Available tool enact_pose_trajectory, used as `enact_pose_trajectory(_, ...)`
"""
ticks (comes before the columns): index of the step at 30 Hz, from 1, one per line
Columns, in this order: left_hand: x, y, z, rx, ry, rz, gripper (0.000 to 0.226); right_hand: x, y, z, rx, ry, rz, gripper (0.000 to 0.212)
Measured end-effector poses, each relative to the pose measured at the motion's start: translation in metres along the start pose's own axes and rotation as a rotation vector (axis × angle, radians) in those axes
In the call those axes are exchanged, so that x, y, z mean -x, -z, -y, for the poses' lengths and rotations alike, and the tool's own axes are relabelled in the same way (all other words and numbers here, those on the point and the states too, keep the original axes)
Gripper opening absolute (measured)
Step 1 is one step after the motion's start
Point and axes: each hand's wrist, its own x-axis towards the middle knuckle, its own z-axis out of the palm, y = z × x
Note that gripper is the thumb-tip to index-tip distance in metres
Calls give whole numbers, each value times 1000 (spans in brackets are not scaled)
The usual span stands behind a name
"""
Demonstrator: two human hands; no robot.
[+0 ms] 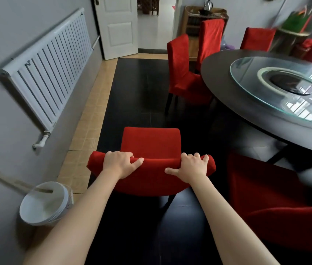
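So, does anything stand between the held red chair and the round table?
Nothing visible does. The left hand and right hand grip the red chair by its backrest, and only dark floor lies between it and the round table. A second red chair stands nearer the camera, beside that gap, not in it.

Chair (pixel 151 142) legs mostly hidden — round table (pixel 218 77) cut off right.

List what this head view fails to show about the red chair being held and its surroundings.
Head view throughout.
Legs of the red chair: mostly hidden under its seat and backrest; one dark leg shows.
Fingertips of left hand and right hand: curled behind the backrest top.
Neighbouring chair: blurred, cut by the right edge.
Round table: cut by the right edge.
Kettle on far shelf: too small.
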Motion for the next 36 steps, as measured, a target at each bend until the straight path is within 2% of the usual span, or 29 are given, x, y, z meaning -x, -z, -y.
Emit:
enact_pose_trajectory(12, 29, -6, 2, 10, -44, 14, 72, 35, -10, 8, 37, -49, 24, 91)
enact_pose_trajectory(28, 22, 3, 68, -30, -285, 38, 71, 88, -24, 90, -39, -347, 50, 94)
enact_pose_trajectory(36, 5, 6, 81, -40, -371, 22, 73, 89, -28, 110, -41, -429, 48, 88)
